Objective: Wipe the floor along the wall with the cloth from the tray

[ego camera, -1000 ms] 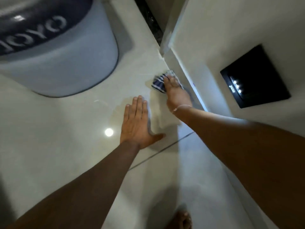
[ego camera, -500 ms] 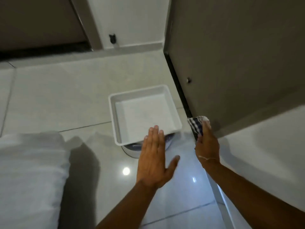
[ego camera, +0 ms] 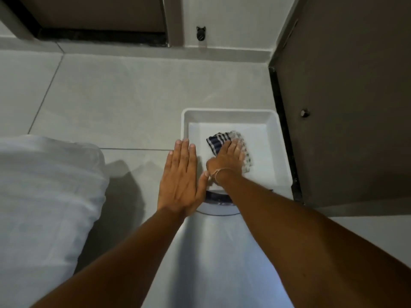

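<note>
Right hand (ego camera: 229,158) is down inside the white tray (ego camera: 272,117), fingers spread flat over the checked cloth (ego camera: 216,141), pressing on it rather than gripping it; whether any finger curls under the fabric, I cannot tell. The cloth lies bunched on the tray's floor, toward the middle, its dark blue part poking out past the fingertips. Left hand (ego camera: 179,181) is open and flat, fingers together and pointing away, holding nothing, just beside the tray's left edge, thumb tip close to the right wrist. The tray sits on a round white container (ego camera: 216,208), close beside the dark door (ego camera: 344,96). A white cushion (ego camera: 44,196) sits off to the left on the tiled floor (ego camera: 122,96).
</note>
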